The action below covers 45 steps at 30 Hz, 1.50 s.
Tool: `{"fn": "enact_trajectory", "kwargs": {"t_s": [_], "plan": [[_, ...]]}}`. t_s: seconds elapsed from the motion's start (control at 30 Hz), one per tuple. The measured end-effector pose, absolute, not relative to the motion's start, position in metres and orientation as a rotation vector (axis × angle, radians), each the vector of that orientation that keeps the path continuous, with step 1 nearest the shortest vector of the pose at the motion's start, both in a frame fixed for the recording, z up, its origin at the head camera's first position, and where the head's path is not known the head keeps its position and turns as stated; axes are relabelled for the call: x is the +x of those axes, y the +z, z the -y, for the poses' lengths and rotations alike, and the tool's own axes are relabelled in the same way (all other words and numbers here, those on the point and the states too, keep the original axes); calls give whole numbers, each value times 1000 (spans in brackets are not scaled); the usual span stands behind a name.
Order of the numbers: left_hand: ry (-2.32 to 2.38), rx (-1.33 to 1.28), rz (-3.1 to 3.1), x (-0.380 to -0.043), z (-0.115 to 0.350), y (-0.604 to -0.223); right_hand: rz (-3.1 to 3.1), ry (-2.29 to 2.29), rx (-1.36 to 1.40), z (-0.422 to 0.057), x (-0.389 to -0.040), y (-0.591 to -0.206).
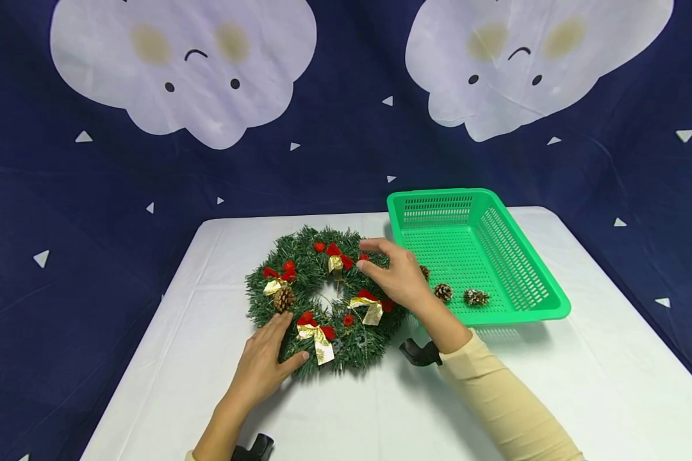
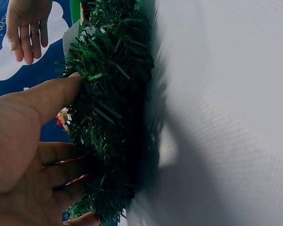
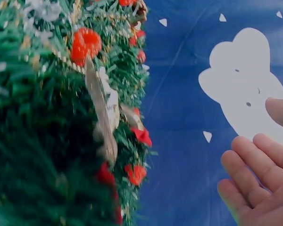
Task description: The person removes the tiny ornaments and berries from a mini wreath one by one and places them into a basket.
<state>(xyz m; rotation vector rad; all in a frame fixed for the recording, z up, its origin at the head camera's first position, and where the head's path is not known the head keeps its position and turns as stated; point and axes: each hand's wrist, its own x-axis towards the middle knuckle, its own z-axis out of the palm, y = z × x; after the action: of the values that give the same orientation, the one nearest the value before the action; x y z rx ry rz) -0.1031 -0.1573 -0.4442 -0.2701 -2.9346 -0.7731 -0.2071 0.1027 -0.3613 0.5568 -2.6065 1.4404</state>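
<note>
A round green tinsel wreath (image 1: 311, 245) lies on the table, trimmed with red and gold bows, red berries and a brown pine cone (image 1: 284, 299) on its left side. My left hand (image 1: 263, 358) rests at the wreath's lower left edge, fingertips just below that cone and thumb against the near rim. In the left wrist view, the thumb (image 2: 61, 94) touches the green needles. My right hand (image 1: 400, 272) is over the wreath's right side, thumb and fingers spread apart. The right wrist view shows this hand (image 3: 266, 183) with nothing between its fingers.
A green plastic basket (image 1: 530, 262) stands to the right of the wreath, close to it. Inside are a few pine cones, one in the middle (image 1: 443, 292) and a frosted one (image 1: 475, 297). A white cloth covers the table (image 1: 196, 288); a dark blue curtain (image 1: 346, 160) hangs behind.
</note>
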Motion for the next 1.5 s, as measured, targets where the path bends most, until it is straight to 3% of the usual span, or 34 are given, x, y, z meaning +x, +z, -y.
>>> {"fn": "enact_trajectory", "kwargs": {"t_s": [1.5], "plan": [[-766,-280,2946,-104,158,-444,2876,1216,794,14,-203,-394]]}}
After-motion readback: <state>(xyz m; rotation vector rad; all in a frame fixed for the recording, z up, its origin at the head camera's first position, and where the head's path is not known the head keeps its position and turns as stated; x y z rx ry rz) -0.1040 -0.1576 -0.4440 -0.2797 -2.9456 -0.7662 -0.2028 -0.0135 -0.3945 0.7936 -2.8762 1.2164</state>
